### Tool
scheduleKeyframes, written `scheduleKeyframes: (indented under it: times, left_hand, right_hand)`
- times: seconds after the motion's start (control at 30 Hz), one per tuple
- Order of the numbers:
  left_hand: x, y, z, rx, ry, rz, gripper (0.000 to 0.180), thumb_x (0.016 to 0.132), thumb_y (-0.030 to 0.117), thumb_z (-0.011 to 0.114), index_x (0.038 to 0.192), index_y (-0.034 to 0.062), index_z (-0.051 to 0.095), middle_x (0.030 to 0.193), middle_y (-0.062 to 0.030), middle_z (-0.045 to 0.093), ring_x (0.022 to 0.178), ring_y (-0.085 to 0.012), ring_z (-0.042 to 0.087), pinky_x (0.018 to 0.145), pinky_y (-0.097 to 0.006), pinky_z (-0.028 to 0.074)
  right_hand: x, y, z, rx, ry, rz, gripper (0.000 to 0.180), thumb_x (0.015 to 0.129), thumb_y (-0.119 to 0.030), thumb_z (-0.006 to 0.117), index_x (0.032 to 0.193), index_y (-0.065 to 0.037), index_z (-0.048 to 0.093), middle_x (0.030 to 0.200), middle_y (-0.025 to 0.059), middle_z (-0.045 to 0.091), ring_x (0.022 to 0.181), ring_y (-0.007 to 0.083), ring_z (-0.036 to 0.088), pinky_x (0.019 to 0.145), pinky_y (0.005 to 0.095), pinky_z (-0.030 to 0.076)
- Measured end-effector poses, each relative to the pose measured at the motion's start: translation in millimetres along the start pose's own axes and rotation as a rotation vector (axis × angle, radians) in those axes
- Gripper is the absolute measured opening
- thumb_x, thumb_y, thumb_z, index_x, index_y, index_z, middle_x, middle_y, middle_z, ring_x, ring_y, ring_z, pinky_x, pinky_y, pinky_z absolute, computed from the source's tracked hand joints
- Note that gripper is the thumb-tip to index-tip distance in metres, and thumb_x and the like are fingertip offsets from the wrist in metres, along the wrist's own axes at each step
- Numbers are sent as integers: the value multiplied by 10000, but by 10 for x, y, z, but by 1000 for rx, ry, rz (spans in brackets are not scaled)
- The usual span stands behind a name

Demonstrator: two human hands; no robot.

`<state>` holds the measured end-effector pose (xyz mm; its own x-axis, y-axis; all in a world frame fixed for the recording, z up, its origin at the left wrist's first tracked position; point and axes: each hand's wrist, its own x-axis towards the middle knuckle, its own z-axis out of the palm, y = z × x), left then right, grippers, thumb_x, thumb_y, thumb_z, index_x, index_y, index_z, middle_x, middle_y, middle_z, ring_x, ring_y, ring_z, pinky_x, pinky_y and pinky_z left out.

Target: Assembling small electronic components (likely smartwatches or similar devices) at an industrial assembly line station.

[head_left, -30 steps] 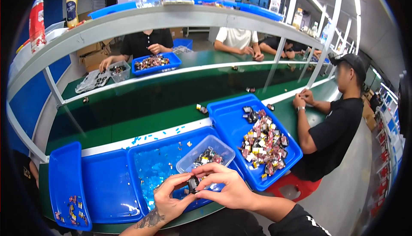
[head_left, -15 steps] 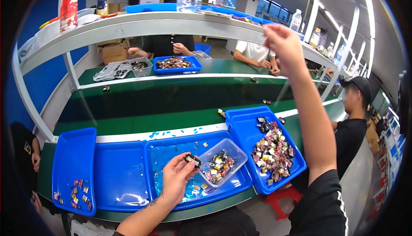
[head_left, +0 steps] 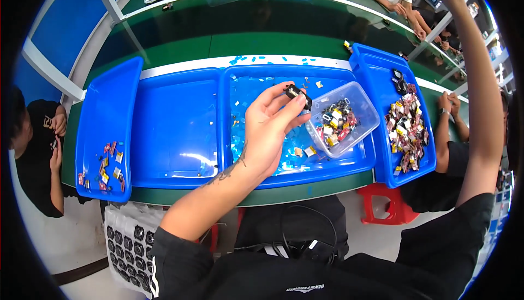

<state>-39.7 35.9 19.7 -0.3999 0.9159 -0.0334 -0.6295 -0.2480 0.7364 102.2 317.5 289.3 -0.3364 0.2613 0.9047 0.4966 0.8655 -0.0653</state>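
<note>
On the green bench, a clear tub [head_left: 343, 119] holds small parts; left hand [head_left: 271, 131] pinches a black part [head_left: 295, 92].

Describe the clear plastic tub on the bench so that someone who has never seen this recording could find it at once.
Start at the row of blue trays along the near edge of the green bench. The clear tub sits tilted in the right end of the wide middle tray, just right of the left hand, whose fingers pinch a small black part. It is the only see-through container there, holding small mixed-colour parts.
</note>
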Motion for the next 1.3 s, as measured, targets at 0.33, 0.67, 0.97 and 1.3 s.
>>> scheduleKeyframes:
  times: [0.33,0.67,0.97,1.3]
  left_hand:
    - [63,14,-50,5,173,130,365,894,97,648,1218,5,507,1079,-95,630,964,-149,626,744,-303,557]
    - [58,-100,40,-15,38,229,391,865,93,681,1221,38,531,1080,-65,617,946,-128,625,669,-268,550]
    - [43,56,-81,57,128,96,349,907,113,616,1235,46,518,1139,-99,632,1014,-166,621,761,-318,537]
    - [32,14,-63,21,-16,2,338,909,59,558,1237,-11,513,1078,-129,639,932,-177,644,707,-307,565]
  right_hand:
    - [-2584,-1634,-88,237,-908,-829,190,655,-151,622,772,-7,667,1128,118,575,1110,240,533,896,395,470]
    - [-2545,-1747,-245,505,-1002,-174,144,691,-18,714,780,-2,601,1073,157,602,1041,318,577,875,443,455]
    - [-2349,-1528,-294,1247,-780,1188,158,901,-163,659,926,-14,612,822,40,644,710,82,602,660,224,487]
    - [-2391,-1369,-436,1328,-786,1155,177,935,-206,616,972,-34,590,885,47,629,765,98,596,684,232,473]
